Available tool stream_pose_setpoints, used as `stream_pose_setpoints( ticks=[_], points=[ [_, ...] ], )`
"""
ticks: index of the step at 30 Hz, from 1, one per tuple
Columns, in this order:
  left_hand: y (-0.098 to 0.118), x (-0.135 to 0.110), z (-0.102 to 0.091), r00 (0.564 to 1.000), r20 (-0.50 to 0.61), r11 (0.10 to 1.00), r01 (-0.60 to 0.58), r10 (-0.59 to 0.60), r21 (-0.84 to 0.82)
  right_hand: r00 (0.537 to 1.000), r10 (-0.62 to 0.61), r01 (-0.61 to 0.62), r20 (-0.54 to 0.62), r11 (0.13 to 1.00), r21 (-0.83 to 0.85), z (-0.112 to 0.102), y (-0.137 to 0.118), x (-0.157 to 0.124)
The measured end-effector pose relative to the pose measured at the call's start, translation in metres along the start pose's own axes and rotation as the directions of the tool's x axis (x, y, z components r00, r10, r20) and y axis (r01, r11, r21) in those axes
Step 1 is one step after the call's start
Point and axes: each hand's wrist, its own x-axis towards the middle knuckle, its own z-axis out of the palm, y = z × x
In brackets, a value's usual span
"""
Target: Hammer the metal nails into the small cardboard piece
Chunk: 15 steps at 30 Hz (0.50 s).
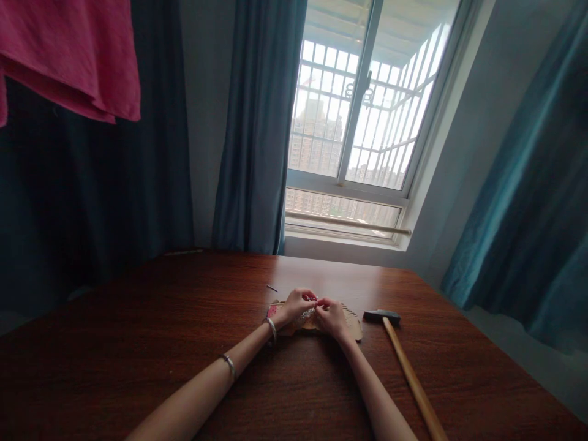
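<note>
My left hand [296, 306] and my right hand [332, 316] meet over a flat piece of cardboard [353, 327] on the table. Both have thumb and fingers pinched together, their tips nearly touching. Whatever sits between the fingertips is too small to name. Beneath the hands, shiny silvery bits [305, 320] lie on the cardboard, partly covered by the fingers. A pink-red patch shows at the cardboard's left end. Two silver bangles circle my left wrist and forearm.
A hammer [404, 361] with a wooden handle lies to the right of the cardboard. Beyond my left hand is a thin dark rod, perhaps a nail or punch [272, 288]. The brown wooden table [138, 343] reaches back towards a barred window [349, 122] and blue curtains [252, 122].
</note>
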Motion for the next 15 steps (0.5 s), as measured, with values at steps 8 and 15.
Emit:
stream_pose_setpoints(
  ticks=[8, 15],
  points=[
    [-0.003, 0.001, 0.002, 0.998, -0.008, 0.998, 0.055, -0.055, -0.02, 0.998, -0.024, 0.029, 0.063, 0.996, -0.079, -0.042, -0.02, 0.003],
    [0.0, -0.001, 0.001, 0.998, -0.004, 0.997, 0.062, -0.062, -0.048, 0.962, 0.172, -0.263, -0.214, 0.8, -0.54, -0.15, 0.003, -0.087]
  ],
)
